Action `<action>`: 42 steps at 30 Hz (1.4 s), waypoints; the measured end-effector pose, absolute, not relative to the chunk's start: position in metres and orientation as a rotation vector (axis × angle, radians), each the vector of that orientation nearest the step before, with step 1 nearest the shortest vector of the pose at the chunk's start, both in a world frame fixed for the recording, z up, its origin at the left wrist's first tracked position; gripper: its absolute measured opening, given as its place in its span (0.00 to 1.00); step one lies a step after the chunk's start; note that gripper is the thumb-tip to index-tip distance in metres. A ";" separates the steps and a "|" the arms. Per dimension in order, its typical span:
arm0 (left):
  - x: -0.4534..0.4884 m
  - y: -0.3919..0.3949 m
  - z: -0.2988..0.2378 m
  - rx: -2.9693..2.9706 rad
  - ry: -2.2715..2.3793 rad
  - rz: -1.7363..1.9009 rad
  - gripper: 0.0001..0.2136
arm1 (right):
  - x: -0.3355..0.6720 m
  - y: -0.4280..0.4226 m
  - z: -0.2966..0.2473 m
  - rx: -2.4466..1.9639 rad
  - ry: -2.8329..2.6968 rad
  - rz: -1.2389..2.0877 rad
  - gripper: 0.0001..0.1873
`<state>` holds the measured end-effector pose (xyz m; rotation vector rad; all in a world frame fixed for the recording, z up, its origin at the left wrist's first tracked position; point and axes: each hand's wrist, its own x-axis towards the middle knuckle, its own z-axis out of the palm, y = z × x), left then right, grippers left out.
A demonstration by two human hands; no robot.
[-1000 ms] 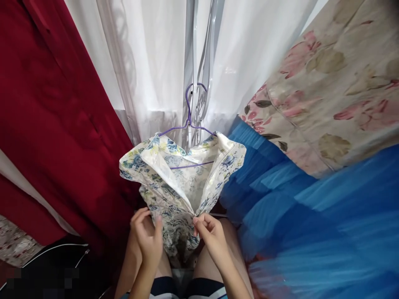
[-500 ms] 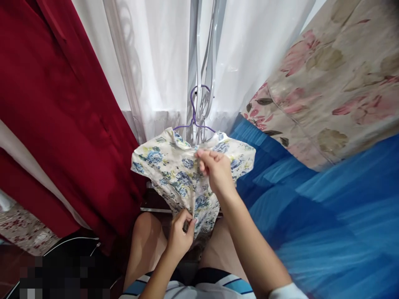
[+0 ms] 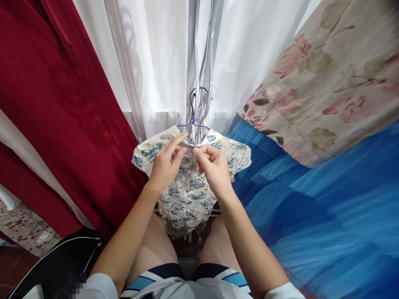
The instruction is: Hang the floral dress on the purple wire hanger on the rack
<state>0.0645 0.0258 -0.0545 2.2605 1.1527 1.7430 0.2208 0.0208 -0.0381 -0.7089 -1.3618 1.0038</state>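
A white floral dress (image 3: 187,195) with blue roses hangs in front of me on a thin purple hanger (image 3: 192,120). At the middle of its neckline, my right hand (image 3: 213,164) pinches the fabric at the top of the centre seam; the small part between thumb and finger is too small to make out. Just left of that spot is my left hand (image 3: 168,162), its index finger stretched out and its thumb apart, close to the neckline. Whether its fingertips touch the cloth is unclear.
The hanger's hook is at pale metal bars (image 3: 198,54) before a white curtain (image 3: 156,62). Red curtains (image 3: 62,104) hang on the left. Floral cloth (image 3: 311,83) and blue tulle fabric (image 3: 327,216) fill the right. A black object with white edging (image 3: 62,257) lies lower left.
My left hand has let go of the dress lower down and moved up beside the neckline. My right hand stays at the neckline, and the lower dress now hangs down loosely.
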 end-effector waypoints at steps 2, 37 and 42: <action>0.069 0.038 -0.034 2.433 1.138 1.732 0.09 | 0.219 0.025 -0.036 -0.724 -1.396 0.977 0.16; 0.123 -0.014 -0.131 1.536 0.772 1.375 0.09 | 0.271 -0.027 -0.150 -0.854 -1.669 1.392 0.15; 0.108 -0.020 -0.151 1.451 0.449 0.842 0.24 | 0.315 -0.028 -0.122 -0.851 -1.655 1.610 0.13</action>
